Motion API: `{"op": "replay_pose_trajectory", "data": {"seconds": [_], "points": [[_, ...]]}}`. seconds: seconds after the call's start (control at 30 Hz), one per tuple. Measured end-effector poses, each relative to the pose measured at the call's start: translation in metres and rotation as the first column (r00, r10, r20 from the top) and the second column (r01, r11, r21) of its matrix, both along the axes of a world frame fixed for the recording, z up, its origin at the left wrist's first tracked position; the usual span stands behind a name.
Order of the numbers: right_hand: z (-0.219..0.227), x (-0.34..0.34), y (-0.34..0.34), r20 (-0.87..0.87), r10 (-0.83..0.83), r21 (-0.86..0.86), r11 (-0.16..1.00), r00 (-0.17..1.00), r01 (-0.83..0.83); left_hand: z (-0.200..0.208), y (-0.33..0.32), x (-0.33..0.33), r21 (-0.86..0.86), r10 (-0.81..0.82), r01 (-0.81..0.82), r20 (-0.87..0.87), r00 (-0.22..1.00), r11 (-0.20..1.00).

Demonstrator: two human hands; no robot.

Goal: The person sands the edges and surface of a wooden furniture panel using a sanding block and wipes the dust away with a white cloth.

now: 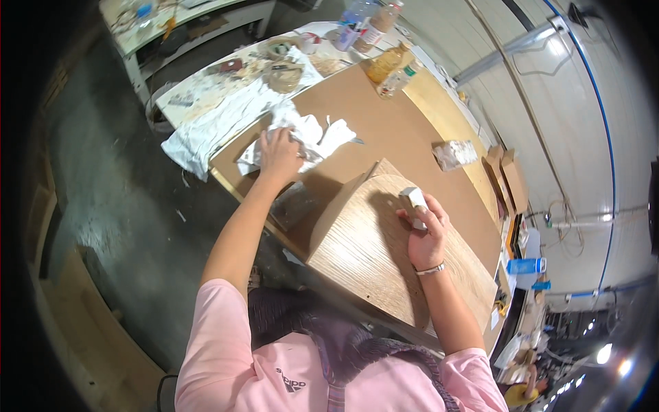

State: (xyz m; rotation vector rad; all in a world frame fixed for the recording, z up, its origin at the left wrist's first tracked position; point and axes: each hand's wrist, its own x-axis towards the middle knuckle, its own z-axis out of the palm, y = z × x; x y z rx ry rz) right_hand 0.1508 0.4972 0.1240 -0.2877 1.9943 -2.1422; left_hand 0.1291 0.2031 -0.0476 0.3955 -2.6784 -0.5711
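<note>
My left hand [280, 156] is at the far left of the brown work board [405, 137], its fingers closed on a crumpled white rag [328, 140]. Over the wood-grain piece with a curved end [364, 247], my right hand [428, 237] holds a small pale grey-white block [412, 198] between thumb and fingers. The block casts a shadow on the wood surface; whether it touches the wood I cannot tell. The wood-grain piece lies on the board close in front of me, its rounded edge toward the left.
Several plastic bottles [395, 79] stand at the board's far edge. A white-wrapped block [455, 155] lies on the right part. Beyond the left hand, a side table [206, 93] carries cloths and tape rolls. A blue container [526, 266] is at the right; a person [525, 393] shows far off.
</note>
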Motion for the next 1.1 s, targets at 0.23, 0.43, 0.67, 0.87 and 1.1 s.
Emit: {"op": "replay_pose_trajectory", "data": {"seconds": [0.23, 0.43, 0.67, 0.87, 1.1], "points": [[0.029, 0.005, -0.006, 0.138, 0.018, -0.015, 1.000, 0.990, -0.016, 0.082, -0.024, 0.045, 0.456, 0.237, 0.049, -0.547, 0.803, 0.889], [0.055, 0.034, -0.052, -0.533, 0.735, 0.717, 0.655, 0.419, -0.237, 0.118, -0.032, 0.169, 0.732, 0.373, 0.335, -0.619, 0.691, 0.594], [0.039, 0.044, -0.075, -0.479, 0.818, 0.735, 0.572, 0.318, -0.364, 0.081, -0.026, 0.240, 0.867, 0.510, 0.203, -0.441, 0.738, 0.455], [0.034, 0.028, -0.072, -0.417, 0.689, 0.734, 0.640, 0.594, -0.227, 0.078, -0.019, 0.256, 0.899, 0.532, 0.155, -0.373, 0.760, 0.409], [0.031, 0.036, -0.074, -0.406, 0.749, 0.715, 0.617, 0.524, -0.329, 0.077, -0.014, 0.247, 0.907, 0.484, 0.222, -0.383, 0.787, 0.357]]}}
